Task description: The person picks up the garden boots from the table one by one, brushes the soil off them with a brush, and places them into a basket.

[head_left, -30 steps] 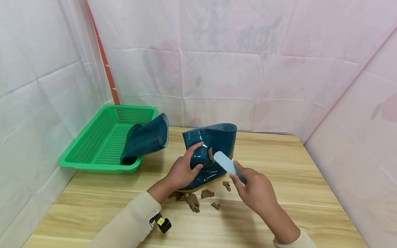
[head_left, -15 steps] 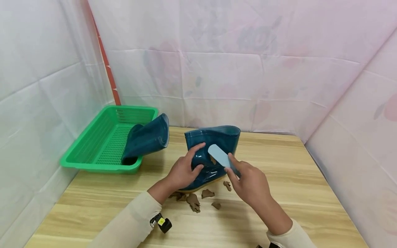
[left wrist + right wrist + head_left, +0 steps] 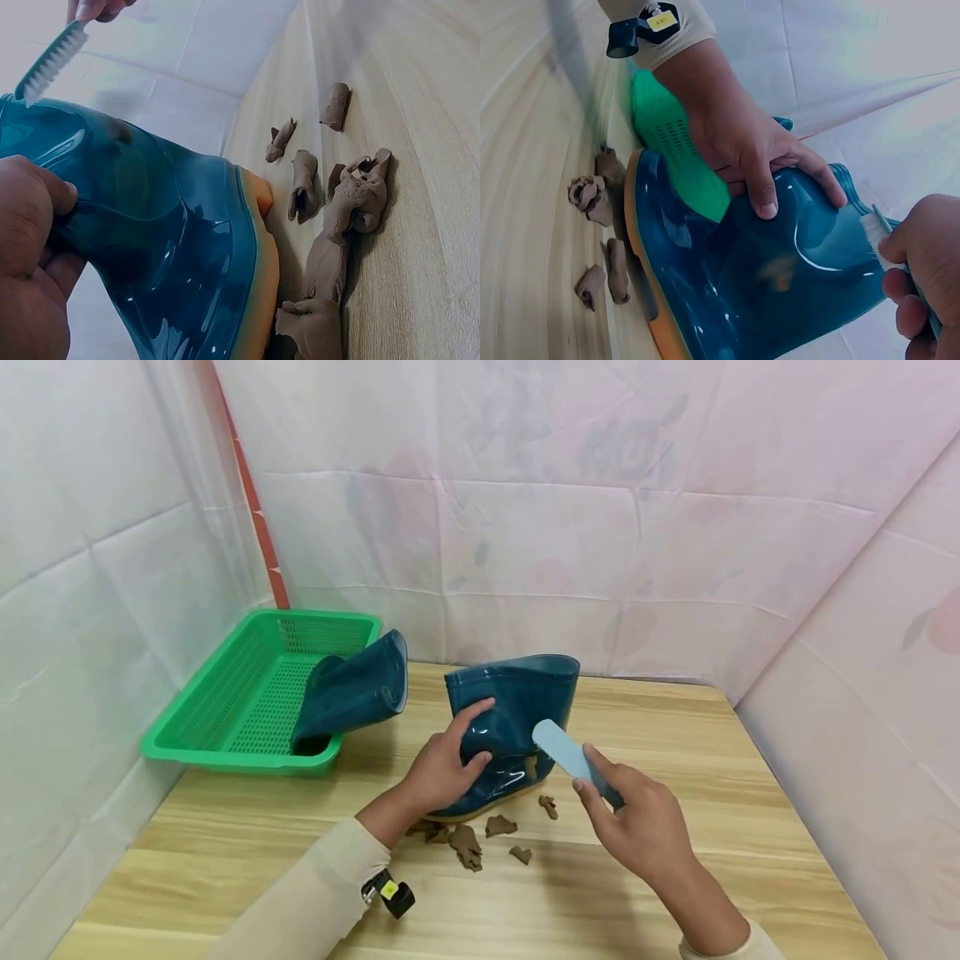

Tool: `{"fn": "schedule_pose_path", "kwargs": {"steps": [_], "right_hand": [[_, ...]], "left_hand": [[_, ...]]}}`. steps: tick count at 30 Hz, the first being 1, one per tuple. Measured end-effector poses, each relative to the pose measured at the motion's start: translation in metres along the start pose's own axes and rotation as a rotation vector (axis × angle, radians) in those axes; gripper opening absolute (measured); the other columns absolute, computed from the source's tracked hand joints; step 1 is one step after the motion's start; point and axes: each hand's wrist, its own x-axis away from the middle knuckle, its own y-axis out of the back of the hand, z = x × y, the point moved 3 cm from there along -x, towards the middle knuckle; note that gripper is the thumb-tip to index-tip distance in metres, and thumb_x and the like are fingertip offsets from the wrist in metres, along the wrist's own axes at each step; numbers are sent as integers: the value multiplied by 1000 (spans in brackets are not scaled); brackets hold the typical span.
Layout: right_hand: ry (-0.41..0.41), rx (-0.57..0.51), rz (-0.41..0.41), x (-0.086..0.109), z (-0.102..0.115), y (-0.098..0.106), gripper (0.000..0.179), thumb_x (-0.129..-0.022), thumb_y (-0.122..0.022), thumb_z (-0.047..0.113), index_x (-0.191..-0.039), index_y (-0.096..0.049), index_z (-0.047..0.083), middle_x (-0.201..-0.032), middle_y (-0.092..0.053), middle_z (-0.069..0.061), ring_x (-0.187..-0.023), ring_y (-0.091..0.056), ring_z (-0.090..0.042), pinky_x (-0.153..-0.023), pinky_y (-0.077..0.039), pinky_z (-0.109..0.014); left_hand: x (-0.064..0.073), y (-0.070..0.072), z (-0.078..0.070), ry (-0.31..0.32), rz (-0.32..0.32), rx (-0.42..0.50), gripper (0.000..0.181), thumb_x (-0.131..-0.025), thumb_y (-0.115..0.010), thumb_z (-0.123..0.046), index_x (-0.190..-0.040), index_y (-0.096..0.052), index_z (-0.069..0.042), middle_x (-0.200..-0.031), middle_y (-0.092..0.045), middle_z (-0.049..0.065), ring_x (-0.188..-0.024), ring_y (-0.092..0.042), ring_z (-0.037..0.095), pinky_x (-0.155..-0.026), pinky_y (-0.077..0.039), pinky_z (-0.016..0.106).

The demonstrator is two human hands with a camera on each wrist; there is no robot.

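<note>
A glossy dark blue rubber boot with a tan sole stands on the table in the head view. My left hand grips its shaft from the left, thumb and forefinger spread over the front. My right hand holds a brush by its handle; its light back faces up. White bristles show in the left wrist view, close to the upper shaft; whether they touch cannot be told. A blurred brown piece shows against the boot in the right wrist view.
Several brown clay-like scraps lie on the wooden table before the boot. A green perforated basket stands at the back left. Another blue boot leans in it, its shaft over the rim. White sheets surround the table.
The brush went up and left across the shaft, then came back right and down. The brown piece on the boot now shows lower and farther right. My left hand keeps its grip.
</note>
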Motion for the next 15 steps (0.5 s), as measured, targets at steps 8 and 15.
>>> {"fn": "schedule_pose_path", "kwargs": {"steps": [8,15], "right_hand": [[-4,-12,-39,-1,1,-1,51,-84,-84,8,-132,-69,3,-87,-73,-9,-57,-45,-8,-47,-30,-24],[-40,-2,-28,3,-2,-4,49,-86,-83,10,-132,-69,4,-88,-74,-11,-57,-46,-10,-47,-31,-25]], "left_hand": [[0,-1,-2,-36,18,21,80,-102,-65,-14,-161,-21,-43,-49,-38,-5,-34,-35,11,-41,-38,29],[-3,1,-5,-65,18,64,84,-98,-57,3,-160,-24,-44,-50,-37,-5,-35,-31,11,-43,-35,27]]}}
